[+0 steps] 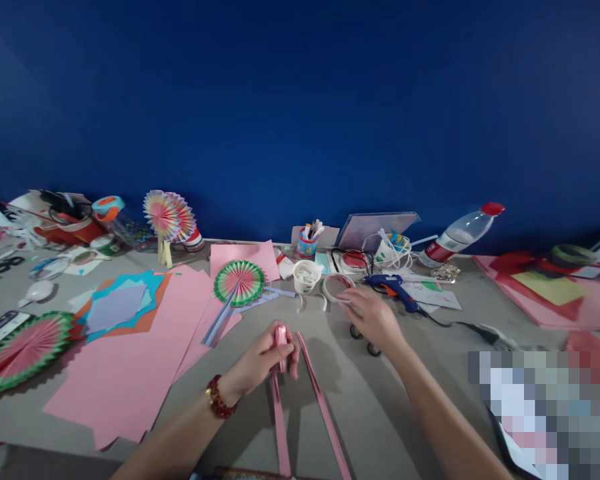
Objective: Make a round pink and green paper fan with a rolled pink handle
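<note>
My left hand (276, 353) is closed around a folded pink paper strip (281, 337), with its end showing above the fingers. Below that hand a long pink strip (281, 427) hangs toward the table's near edge. Another pink strip (323, 400) lies slanting to its right. Farther out, my right hand (373, 313) has its fingertips closed on the rim of a roll of tape (336, 288). Under the right hand lie scissors with black handles (373, 349), partly hidden. A white cup (307, 275) with white strips stands just left of the tape.
A blue glue gun (397, 290) with a cord lies right of my right hand. Pink sheets (135, 380) and paper fans (239, 283) spread over the left. A leaning bottle (460, 233) and a pen cup (307, 243) stand by the blue wall (300, 120).
</note>
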Tool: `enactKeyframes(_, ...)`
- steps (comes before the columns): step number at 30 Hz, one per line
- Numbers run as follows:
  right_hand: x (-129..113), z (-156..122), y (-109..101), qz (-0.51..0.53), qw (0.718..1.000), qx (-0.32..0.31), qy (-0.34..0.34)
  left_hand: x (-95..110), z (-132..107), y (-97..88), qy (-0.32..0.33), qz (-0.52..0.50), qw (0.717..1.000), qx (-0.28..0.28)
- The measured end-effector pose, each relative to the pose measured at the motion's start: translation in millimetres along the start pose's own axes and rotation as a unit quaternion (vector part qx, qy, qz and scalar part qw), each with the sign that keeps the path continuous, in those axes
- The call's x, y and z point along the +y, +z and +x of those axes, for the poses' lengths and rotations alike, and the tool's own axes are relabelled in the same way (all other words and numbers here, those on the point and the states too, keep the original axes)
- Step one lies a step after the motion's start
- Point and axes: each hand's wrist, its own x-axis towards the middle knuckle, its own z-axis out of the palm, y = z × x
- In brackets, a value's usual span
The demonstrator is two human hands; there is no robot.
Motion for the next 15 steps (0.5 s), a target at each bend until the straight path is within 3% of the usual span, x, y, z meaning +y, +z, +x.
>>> enactKeyframes(2,-17.9,-8.9,3.3,0.036,0.998,-0.045,-0.019,0.3,0.5,-1.2,-0.004,-0.025,1.0,0.009)
enactKeyframes(6,-48.0,-20.8,12.1,0.063,0.98,-0.163,-0.093,10.1,1.5,-10.3,0.035,-0.085,0.992,0.09)
enactKeyframes(10,-51.8,-15.6,12.4,0.048,0.988,-0.139,-0.053,17.7,1.8,-22.0,0.052,-0.119,0.981,0.145)
enactKeyframes(15,-37.8,-8.0,8.8,-0.002,0.992,-0.122,-0.041,16.2,1.7,-25.8,0.036,-0.121,0.979,0.159)
